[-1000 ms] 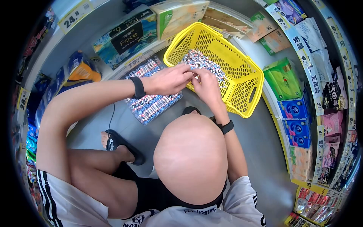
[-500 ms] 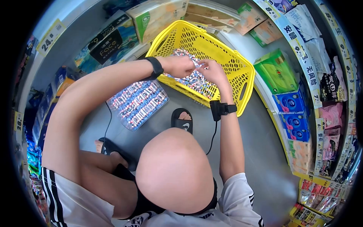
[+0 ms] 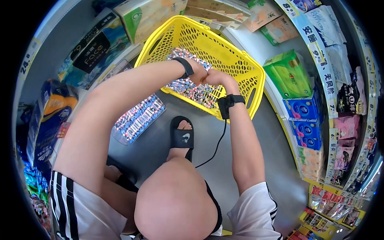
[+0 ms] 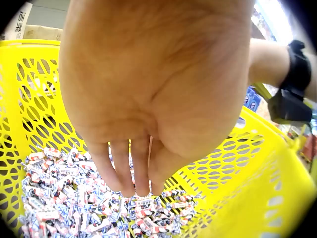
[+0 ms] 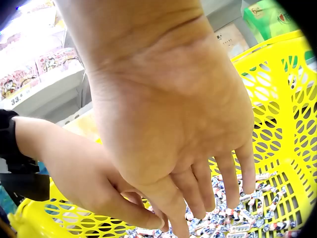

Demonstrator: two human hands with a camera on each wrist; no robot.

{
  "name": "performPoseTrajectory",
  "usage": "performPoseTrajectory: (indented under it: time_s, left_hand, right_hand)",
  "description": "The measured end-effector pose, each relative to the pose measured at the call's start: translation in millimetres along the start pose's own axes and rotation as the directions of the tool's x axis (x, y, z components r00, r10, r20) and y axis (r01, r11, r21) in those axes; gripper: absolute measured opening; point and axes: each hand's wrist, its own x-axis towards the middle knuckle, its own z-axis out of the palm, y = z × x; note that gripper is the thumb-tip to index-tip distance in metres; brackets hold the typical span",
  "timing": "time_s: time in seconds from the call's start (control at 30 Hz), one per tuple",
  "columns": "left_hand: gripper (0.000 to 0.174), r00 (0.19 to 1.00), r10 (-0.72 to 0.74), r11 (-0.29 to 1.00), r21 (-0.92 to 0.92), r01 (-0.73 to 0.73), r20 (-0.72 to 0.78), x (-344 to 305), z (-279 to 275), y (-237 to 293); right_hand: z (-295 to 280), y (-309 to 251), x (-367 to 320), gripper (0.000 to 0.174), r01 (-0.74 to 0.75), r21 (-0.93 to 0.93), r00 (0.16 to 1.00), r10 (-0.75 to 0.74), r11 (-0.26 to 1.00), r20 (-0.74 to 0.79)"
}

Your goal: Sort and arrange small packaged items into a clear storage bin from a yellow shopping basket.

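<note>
Wrapped candies [image 3: 188,90] in white, blue and red wrappers lie loose in a pile at the left end of a yellow basket [image 3: 248,72]. My left hand [image 4: 153,89] hangs over the pile with its fingers pointing down, their tips overlapping the candies in the left wrist view. Close beside it, my right hand [image 5: 173,109] also points down with fairly straight, slightly spread fingers. The two hands meet in the head view above the basket's middle. No candy shows between the fingers of either hand.
A clear plastic box [image 3: 138,120] with rows of similar candies stands on the floor left of the basket. Tissue packs [image 3: 290,76] line the right shelf, and a large tissue pack [image 3: 94,52] stands at the left. A black cable [image 3: 216,148] hangs from the right wrist.
Both hands have moved over the basket, the left one rightward and further in. Their fingertips, close together over the candies earlier, now point down. The view has shifted, so the box sits further left.
</note>
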Motion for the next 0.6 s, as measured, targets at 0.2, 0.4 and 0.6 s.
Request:
performPoseTrajectory:
  time_s: [0.2,0.4,0.6]
  left_hand:
    - [0.042,0.965,-0.026,0.999,0.044,0.015,0.262,21,8,0]
    - [0.048,0.959,-0.037,0.997,0.081,0.014,0.281,29,24,-4]
    - [0.045,0.942,-0.185,0.965,0.234,0.120,0.280,33,38,0]
  right_hand:
    - [11,21,22,0.059,-0.066,0.012,0.971,0.062,0.998,0.232]
    - [26,29,32,0.058,-0.016,0.099,0.896,-0.030,0.995,0.444]
    - [46,26,57,0.057,0.020,-0.162,0.865,0.064,0.987,0.497]
